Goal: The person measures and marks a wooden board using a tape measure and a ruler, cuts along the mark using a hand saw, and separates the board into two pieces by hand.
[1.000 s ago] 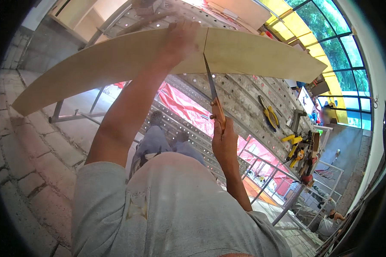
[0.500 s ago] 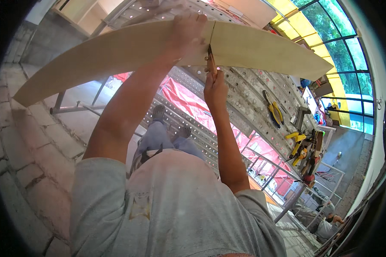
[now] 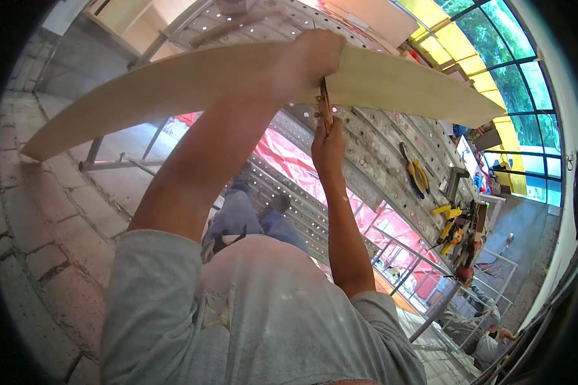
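A long, pale curved board point(image 3: 192, 74), apparently wooden, spans the view in front of me. My left hand point(image 3: 318, 51) lies across its right-middle part with fingers curled over the far edge, partly smeared and hiding the surface beneath. At the near edge my right hand point(image 3: 329, 141) grips the reddish-brown handle of what looks like a hand saw point(image 3: 326, 106). Its thin dark blade is seen nearly edge-on, running up under my left hand. A thin dark tip shows just beyond the far edge.
Perforated metal scaffold planks point(image 3: 379, 144) lie beyond and below the board. Black-and-yellow pliers point(image 3: 414, 172) rest there, with several yellow tools point(image 3: 451, 234) farther right. Pink-red sheeting point(image 3: 289, 151) shows in the gap. Another person point(image 3: 491, 340) is low at right. Blockwork point(image 3: 51, 224) rises at left.
My left hand has slid right along the board, over the dark line that was exposed before. My right hand and the saw handle have come slightly nearer to me.
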Available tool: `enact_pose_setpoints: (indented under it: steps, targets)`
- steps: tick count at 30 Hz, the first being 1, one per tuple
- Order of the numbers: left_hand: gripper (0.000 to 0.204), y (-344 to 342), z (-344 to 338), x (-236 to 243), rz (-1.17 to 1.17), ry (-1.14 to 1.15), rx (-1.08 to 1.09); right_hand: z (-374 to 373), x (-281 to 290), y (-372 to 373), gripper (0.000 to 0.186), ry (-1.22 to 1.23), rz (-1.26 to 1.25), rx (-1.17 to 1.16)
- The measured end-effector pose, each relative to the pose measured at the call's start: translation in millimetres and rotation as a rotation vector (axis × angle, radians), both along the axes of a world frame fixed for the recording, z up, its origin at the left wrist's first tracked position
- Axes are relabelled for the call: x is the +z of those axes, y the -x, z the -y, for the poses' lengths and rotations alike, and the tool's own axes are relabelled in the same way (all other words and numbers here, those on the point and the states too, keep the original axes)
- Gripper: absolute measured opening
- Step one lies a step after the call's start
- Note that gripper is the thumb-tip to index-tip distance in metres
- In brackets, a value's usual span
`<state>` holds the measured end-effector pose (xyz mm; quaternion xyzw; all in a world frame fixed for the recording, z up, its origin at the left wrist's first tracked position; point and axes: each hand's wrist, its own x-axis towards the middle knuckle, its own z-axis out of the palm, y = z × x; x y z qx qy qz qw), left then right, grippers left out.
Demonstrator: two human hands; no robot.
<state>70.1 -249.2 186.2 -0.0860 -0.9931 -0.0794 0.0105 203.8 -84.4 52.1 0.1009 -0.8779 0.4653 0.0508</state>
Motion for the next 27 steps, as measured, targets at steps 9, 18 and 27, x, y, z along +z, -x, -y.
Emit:
enact_pose_setpoints:
  steps: [9, 18, 27]
  targets:
    - [0.037, -12, -10, 10, 0.064, -0.096, 0.044, -11, -1, -11, 0.026, 0.064, 0.167, -0.009]
    - [0.021, -17, -17, 1, -0.028, -0.092, 0.120, -11, -12, -15, 0.037, -0.002, 0.134, 0.014]
    - [0.024, -21, -16, 2, 0.022, -0.080, 0.021, -8, 0, -23, 0.034, 0.119, 0.229, -0.016]
